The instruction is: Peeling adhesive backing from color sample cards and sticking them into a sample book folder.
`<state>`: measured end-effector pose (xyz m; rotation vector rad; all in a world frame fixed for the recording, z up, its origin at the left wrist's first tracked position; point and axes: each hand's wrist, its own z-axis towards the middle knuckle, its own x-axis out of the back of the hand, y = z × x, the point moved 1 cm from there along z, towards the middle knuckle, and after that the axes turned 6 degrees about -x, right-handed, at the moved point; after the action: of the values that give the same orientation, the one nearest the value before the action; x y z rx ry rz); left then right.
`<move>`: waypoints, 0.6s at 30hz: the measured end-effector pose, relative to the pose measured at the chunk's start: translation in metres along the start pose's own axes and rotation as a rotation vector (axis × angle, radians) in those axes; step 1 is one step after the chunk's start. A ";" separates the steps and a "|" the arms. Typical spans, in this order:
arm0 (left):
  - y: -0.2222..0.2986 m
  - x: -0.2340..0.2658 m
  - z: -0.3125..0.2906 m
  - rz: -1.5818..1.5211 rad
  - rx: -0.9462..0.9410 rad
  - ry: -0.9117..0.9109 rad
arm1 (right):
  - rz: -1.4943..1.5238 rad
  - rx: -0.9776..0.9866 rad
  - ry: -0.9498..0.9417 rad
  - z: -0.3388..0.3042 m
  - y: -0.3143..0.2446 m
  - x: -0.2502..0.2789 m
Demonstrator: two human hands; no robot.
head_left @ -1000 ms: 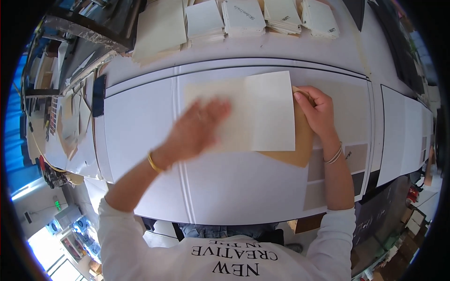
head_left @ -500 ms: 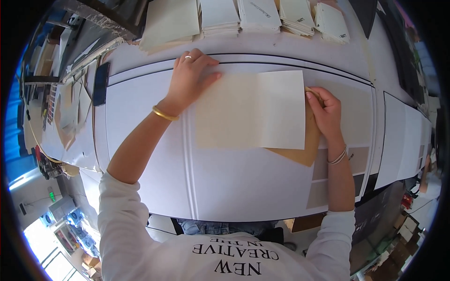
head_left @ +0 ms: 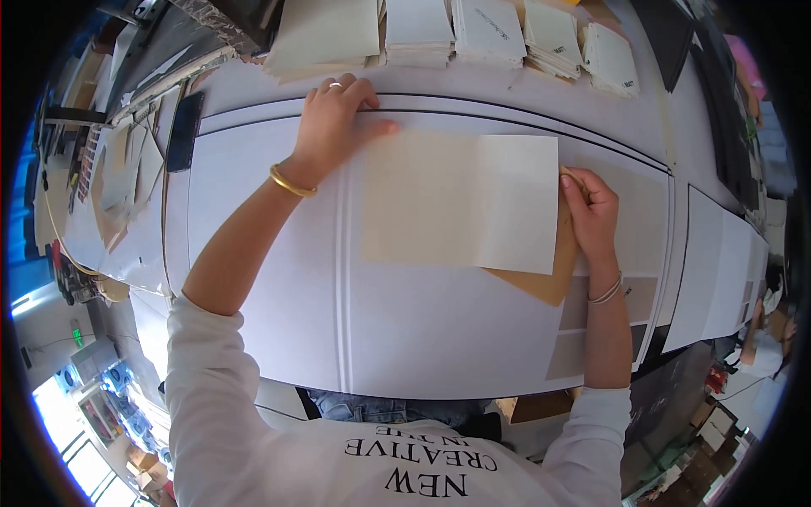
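Note:
On a large white board point(head_left: 279, 338) lies a sheet point(head_left: 431, 203) with a cream left part and a whiter right part. From under its right edge sticks a brown paper piece point(head_left: 541, 287), set at a slant. My right hand point(head_left: 593, 211) pinches the upper end of that brown paper between thumb and fingers, beside the sheet's right edge. At the far edge of the board rests my left hand point(head_left: 336, 127), fingers bent and apart from the outstretched thumb. The thumb tip is by the sheet's far left corner; whether it touches cannot be made out.
Several stacks of cards point(head_left: 490, 38) line the far side of the table. A dark phone point(head_left: 184, 131) lies left of the board, near loose paper scraps point(head_left: 127, 177). To the right is another white panel point(head_left: 714, 262). Grey rectangles point(head_left: 621, 300) are on the board's right part.
The view has shifted slightly. My left hand has moved a little left, its thumb drawing back toward the sheet's corner. The sheet sits slightly farther right; my right hand keeps its pinch.

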<state>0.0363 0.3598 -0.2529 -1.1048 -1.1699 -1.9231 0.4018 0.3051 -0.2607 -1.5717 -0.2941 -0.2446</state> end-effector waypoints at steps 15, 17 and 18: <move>0.000 0.004 -0.016 0.140 -0.059 0.024 | 0.007 0.022 -0.001 0.001 0.005 0.000; -0.010 0.006 0.008 0.061 0.061 -0.100 | 0.049 0.013 0.004 0.002 0.007 -0.002; -0.011 0.007 0.013 -0.018 0.178 -0.228 | 0.046 0.015 0.005 0.002 0.006 -0.003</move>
<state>0.0289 0.3758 -0.2476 -1.2424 -1.4475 -1.7010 0.4015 0.3069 -0.2677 -1.5606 -0.2550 -0.2095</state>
